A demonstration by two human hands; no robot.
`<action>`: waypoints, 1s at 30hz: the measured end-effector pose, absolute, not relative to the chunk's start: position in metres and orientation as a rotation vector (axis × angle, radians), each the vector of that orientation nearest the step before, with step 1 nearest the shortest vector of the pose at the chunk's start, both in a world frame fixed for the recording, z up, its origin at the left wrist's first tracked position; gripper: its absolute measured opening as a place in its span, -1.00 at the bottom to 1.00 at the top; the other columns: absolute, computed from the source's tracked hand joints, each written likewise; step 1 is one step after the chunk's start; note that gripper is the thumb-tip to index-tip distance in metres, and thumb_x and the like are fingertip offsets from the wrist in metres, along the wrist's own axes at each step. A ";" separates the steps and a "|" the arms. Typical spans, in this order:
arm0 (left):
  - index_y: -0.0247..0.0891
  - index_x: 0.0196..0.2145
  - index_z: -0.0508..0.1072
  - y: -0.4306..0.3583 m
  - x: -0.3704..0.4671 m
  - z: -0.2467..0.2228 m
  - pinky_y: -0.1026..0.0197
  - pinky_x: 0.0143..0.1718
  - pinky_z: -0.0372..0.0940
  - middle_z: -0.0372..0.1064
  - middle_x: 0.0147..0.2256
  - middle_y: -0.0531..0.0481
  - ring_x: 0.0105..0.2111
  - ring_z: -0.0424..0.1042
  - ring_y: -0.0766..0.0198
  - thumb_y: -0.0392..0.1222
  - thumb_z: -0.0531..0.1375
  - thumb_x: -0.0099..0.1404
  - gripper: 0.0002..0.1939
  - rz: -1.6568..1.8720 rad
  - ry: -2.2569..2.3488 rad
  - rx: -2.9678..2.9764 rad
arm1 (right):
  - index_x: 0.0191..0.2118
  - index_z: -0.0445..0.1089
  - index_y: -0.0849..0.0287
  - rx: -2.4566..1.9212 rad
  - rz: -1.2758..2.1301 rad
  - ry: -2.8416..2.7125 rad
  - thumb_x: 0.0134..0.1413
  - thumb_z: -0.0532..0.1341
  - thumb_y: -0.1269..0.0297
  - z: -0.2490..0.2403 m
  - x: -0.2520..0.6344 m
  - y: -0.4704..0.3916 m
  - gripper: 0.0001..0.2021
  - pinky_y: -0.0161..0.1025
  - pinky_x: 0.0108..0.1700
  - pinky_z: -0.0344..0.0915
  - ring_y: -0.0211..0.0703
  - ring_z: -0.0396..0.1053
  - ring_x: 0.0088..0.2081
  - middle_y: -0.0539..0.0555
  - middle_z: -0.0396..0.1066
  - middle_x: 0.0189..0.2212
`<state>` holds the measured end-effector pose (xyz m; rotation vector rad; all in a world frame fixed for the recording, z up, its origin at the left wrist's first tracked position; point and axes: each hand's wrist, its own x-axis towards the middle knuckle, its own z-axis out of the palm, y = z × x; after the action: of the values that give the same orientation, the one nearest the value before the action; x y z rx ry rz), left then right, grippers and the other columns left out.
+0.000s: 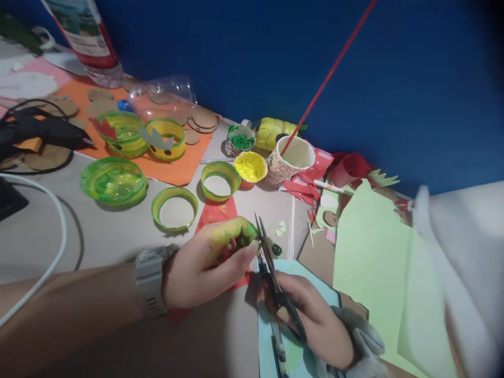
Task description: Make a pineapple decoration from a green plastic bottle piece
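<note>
My right hand (305,312) grips a pair of black-handled scissors (271,273), its blades pointing up and away, slightly parted. Beside the blades, my left hand (214,262), with yellow and green paint on the fingers, has thumb and forefinger pinched together. Whatever sits in that pinch is small and dark, too small to name. A small black oval piece (276,250) lies just right of the blades, near light-green paper snippets (281,228). Red paper (220,210) lies partly under my left hand, and light-blue paper (291,270) under my right.
Painted green-yellow rings (175,228) stand on the table beyond my left hand. Cups of yellow paint (251,167) and green paint (241,140) are behind them, near a paper cup (293,157) holding a red stick. A glue gun (39,131) lies left; pale-green paper (370,262) spreads right.
</note>
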<state>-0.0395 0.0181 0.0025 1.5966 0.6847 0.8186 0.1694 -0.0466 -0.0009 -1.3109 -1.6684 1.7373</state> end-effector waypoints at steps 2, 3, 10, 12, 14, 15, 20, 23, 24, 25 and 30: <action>-0.25 -0.43 0.22 0.019 -0.040 0.003 0.36 -0.53 0.11 0.13 -0.53 0.14 -0.55 0.12 0.44 -0.31 0.01 0.40 -0.79 0.806 0.678 1.597 | -0.30 0.39 0.21 -1.301 1.757 -1.657 0.21 0.07 -0.14 -0.001 0.170 -0.046 -0.55 -0.34 -0.44 0.04 -0.28 0.08 -0.49 -0.04 0.18 -0.52; -0.25 -0.43 0.22 0.020 -0.040 0.004 0.36 -0.53 0.11 0.12 -0.54 0.14 -0.55 0.12 0.44 -0.32 0.01 0.40 -0.79 0.803 0.674 1.599 | -0.29 0.39 0.21 -1.298 1.762 -1.650 0.22 0.07 -0.12 -0.001 0.170 -0.046 -0.56 -0.34 -0.44 0.04 -0.28 0.09 -0.49 -0.03 0.19 -0.51; -0.25 -0.43 0.23 0.021 -0.041 0.002 0.33 -0.51 0.13 0.14 -0.53 0.12 -0.56 0.15 0.42 -0.29 0.00 0.40 -0.80 0.799 0.676 1.622 | -0.32 0.37 0.21 -1.259 1.769 -1.624 0.24 0.10 -0.02 0.001 0.169 -0.046 -0.64 -0.36 -0.44 0.05 -0.30 0.12 -0.49 -0.05 0.20 -0.52; -0.25 -0.42 0.23 0.019 -0.040 0.001 0.32 -0.51 0.13 0.13 -0.53 0.12 -0.57 0.14 0.42 -0.27 -0.01 0.40 -0.80 0.809 0.680 1.624 | -0.34 0.36 0.22 -1.265 1.749 -1.636 0.23 0.11 -0.06 0.001 0.169 -0.045 -0.60 -0.36 -0.44 0.06 -0.30 0.12 -0.48 -0.05 0.20 -0.52; -0.26 -0.43 0.22 0.018 -0.039 0.000 0.32 -0.51 0.11 0.12 -0.54 0.12 -0.57 0.12 0.42 -0.25 -0.01 0.40 -0.79 0.838 0.688 1.613 | -0.35 0.36 0.23 -1.278 1.715 -1.652 0.20 0.10 -0.13 0.000 0.168 -0.045 -0.55 -0.36 -0.43 0.07 -0.29 0.12 -0.48 -0.03 0.20 -0.51; -0.26 -0.43 0.22 0.017 -0.039 -0.001 0.32 -0.52 0.10 0.11 -0.54 0.13 -0.57 0.11 0.43 -0.25 -0.02 0.41 -0.78 0.854 0.691 1.606 | -0.35 0.36 0.24 -1.283 1.702 -1.660 0.19 0.09 -0.15 0.000 0.168 -0.045 -0.53 -0.36 -0.43 0.07 -0.29 0.12 -0.48 -0.03 0.19 -0.51; -0.29 -0.41 0.23 0.017 -0.038 -0.001 0.35 -0.51 0.08 0.10 -0.53 0.14 -0.56 0.10 0.45 -0.27 -0.02 0.41 -0.79 0.881 0.679 1.634 | -0.43 0.25 0.21 -1.287 1.660 -1.685 0.20 0.07 -0.16 -0.002 0.167 -0.047 -0.52 -0.37 -0.45 0.02 -0.32 0.07 -0.50 -0.07 0.12 -0.55; -0.30 -0.40 0.23 0.018 -0.039 0.000 0.37 -0.50 0.08 0.10 -0.52 0.14 -0.54 0.10 0.46 -0.31 -0.02 0.40 -0.81 0.891 0.687 1.662 | -0.43 0.23 0.21 -1.273 1.653 -1.685 0.20 0.07 -0.17 -0.004 0.168 -0.048 -0.52 -0.37 -0.45 0.01 -0.32 0.07 -0.50 -0.07 0.12 -0.54; -0.30 -0.40 0.23 0.018 -0.039 0.000 0.37 -0.51 0.08 0.10 -0.52 0.14 -0.54 0.10 0.46 -0.31 -0.01 0.40 -0.82 0.892 0.689 1.665 | -0.43 0.22 0.21 -1.276 1.656 -1.683 0.20 0.07 -0.17 -0.004 0.168 -0.048 -0.52 -0.37 -0.46 0.01 -0.32 0.06 -0.50 -0.07 0.11 -0.55; -0.30 -0.39 0.24 0.018 -0.039 0.000 0.38 -0.51 0.08 0.10 -0.52 0.14 -0.54 0.10 0.46 -0.32 -0.01 0.40 -0.82 0.893 0.690 1.664 | -0.44 0.21 0.21 -1.285 1.659 -1.681 0.20 0.07 -0.17 -0.004 0.168 -0.048 -0.52 -0.36 -0.46 0.00 -0.32 0.05 -0.50 -0.07 0.11 -0.55; -0.30 -0.40 0.23 0.018 -0.039 0.000 0.38 -0.47 0.10 0.11 -0.51 0.14 -0.53 0.11 0.47 -0.34 -0.01 0.39 -0.82 0.910 0.673 1.668 | -0.44 0.21 0.21 -1.304 1.647 -1.702 0.18 0.06 -0.20 -0.004 0.168 -0.048 -0.49 -0.35 -0.45 0.00 -0.30 0.06 -0.50 -0.06 0.11 -0.55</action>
<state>-0.0392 0.0176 -0.0004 1.6681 0.6727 0.9098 0.1681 -0.0480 -0.0043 -1.3038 -1.7018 1.6470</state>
